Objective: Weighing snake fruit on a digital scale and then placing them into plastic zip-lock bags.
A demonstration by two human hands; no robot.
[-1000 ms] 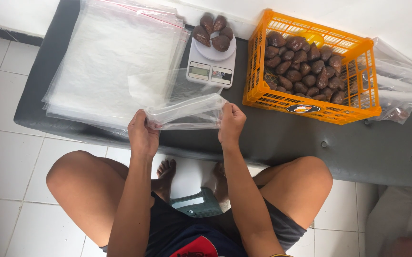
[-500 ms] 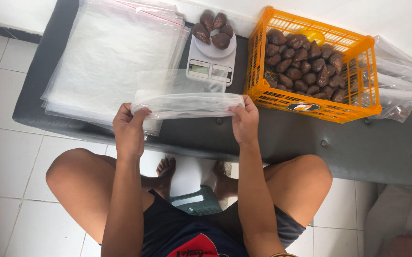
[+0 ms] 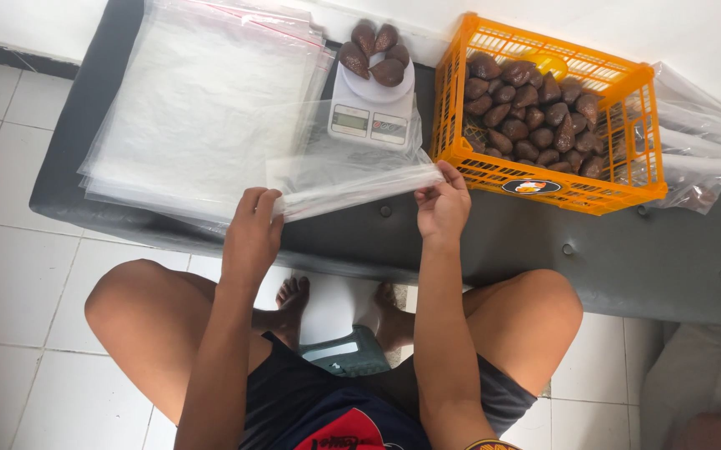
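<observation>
Head view: left hand pinching the 8 o'clock end of a clear plastic bag, right hand pinching its 3 o'clock end. Bag stretched taut above grey bench, apparently clear of it. Kitchen scale with brown fruit at 12 o'clock, orange crate at 2 o'clock, stack of bags at 10 o'clock.

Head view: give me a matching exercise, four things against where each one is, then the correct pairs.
Things:
1. clear plastic bag
2. brown scaly fruits
3. kitchen scale
4. stack of clear bags

Places:
A. in the orange crate
B. stretched between the left hand and right hand
C. flat on the dark bench, far left
D. between the stack and the crate, four fruits on top

Pairs: 1-B, 2-A, 3-D, 4-C
</observation>
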